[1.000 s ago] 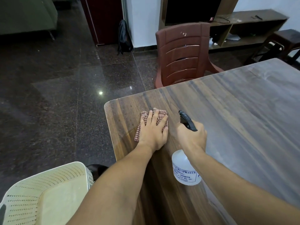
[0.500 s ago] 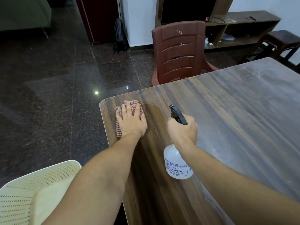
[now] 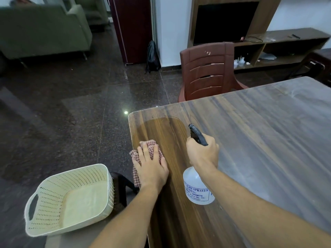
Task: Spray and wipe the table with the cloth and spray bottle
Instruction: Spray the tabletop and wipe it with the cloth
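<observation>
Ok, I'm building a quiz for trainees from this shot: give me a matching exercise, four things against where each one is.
Things: 1 cloth; 2 spray bottle; 3 basket; 4 brown chair.
Places: A off the table, to its left; B behind the table's far edge; C pressed under the left hand; D gripped in the right hand.
Pairs: 1-C, 2-D, 3-A, 4-B.

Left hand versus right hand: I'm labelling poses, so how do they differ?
The left hand lies flat, fingers straight, pressing the checked cloth; the right hand curls round the neck of the spray bottle. The left hand is at the table edge, the right hand further in. Both are bare.
</observation>
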